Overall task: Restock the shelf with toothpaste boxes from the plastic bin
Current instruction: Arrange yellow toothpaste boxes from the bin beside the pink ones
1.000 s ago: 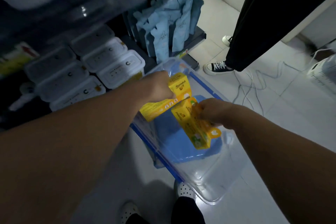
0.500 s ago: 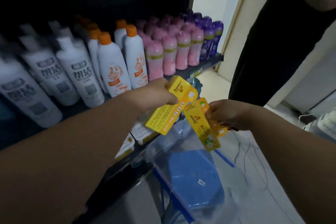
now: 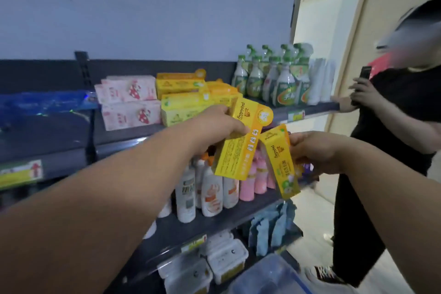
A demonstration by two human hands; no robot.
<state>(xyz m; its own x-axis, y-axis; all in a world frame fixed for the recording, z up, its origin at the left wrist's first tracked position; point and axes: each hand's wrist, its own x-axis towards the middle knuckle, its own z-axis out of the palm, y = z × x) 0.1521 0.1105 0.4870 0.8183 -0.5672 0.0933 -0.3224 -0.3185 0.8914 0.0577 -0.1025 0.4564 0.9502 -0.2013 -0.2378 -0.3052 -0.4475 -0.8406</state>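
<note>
My left hand point(image 3: 219, 124) and right hand point(image 3: 315, 150) each grip a toothpaste box point(image 3: 241, 143); should lay flat on yellow stack point(image 3: 186, 100), mid-frame.

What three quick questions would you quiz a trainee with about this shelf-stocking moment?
1. True or false: the left hand grips the upper yellow box and the right hand grips the lower yellow box.
2. Fill in: the green spray bottles stand to the ___ of the stacked yellow boxes on the top shelf.
3. Which sits directly left of that stack? A) pink boxes B) the green spray bottles C) the left hand
Key: 1 true; 2 right; 3 A.
</note>
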